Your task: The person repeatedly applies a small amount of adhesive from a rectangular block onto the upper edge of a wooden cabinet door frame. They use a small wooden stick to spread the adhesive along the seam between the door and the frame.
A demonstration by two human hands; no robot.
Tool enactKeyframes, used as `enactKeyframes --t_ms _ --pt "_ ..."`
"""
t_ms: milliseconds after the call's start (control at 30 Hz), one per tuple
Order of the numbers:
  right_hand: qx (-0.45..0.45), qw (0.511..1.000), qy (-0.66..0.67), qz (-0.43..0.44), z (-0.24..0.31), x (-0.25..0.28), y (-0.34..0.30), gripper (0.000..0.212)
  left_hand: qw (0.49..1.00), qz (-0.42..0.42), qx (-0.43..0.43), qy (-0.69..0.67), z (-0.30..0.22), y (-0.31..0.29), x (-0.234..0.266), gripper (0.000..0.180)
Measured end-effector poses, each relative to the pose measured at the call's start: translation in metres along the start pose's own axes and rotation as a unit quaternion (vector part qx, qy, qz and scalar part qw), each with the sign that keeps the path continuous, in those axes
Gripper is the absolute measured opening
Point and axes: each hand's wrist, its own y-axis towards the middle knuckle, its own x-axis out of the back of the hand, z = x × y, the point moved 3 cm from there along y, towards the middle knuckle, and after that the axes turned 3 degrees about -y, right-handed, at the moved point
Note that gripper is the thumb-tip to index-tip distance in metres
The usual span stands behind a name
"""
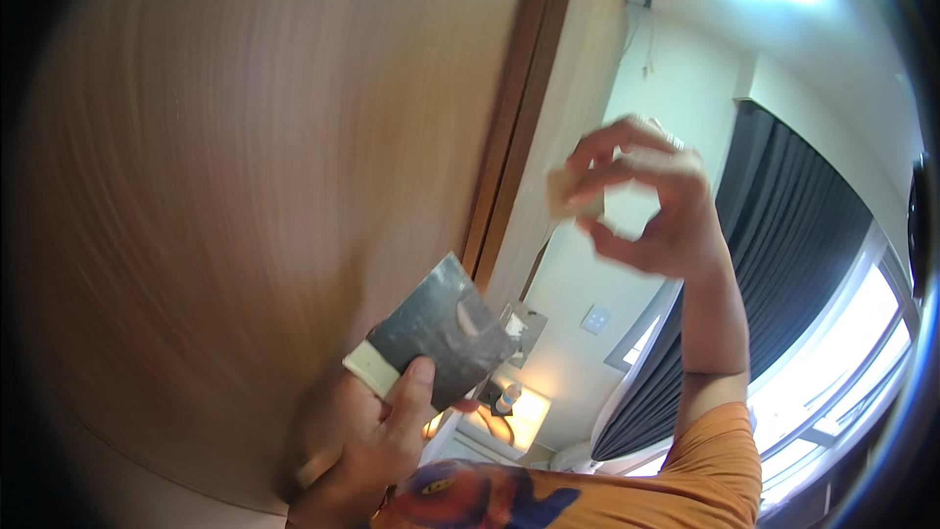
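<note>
My left hand (377,431) grips a dark, flat square plate (441,328) with its thumb laid over the lower edge. A cream strip (372,369) shows along the plate's left edge, beside my thumb, and pale smears mark its face. Raised higher on the right, my right hand (651,196) pinches a small beige block-like piece (561,193) between thumb and fingers. Motion blurs that piece, so its exact kind is unclear. It is apart from the plate, near the edge of the wooden panel (264,157).
The large wooden panel fills the left, ending in a darker brown vertical trim (519,98). To the right are a dark curtain (793,206), a bright window (832,372) and a wall switch (595,319). Lower down, a bottle (508,398) stands near a warm light.
</note>
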Motion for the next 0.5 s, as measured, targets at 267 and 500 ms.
enactKeyframes --t_ms 267,500 --pt "-0.154 0.809 0.479 -0.305 -0.092 0.027 0.032 0.01 0.997 -0.018 0.008 0.075 0.027 -0.028 0.022 0.03" --pt "-0.179 0.771 0.381 -0.479 -0.123 0.056 0.115 0.02 0.994 0.05 0.062 0.081 0.041 -0.03 0.037 0.031"
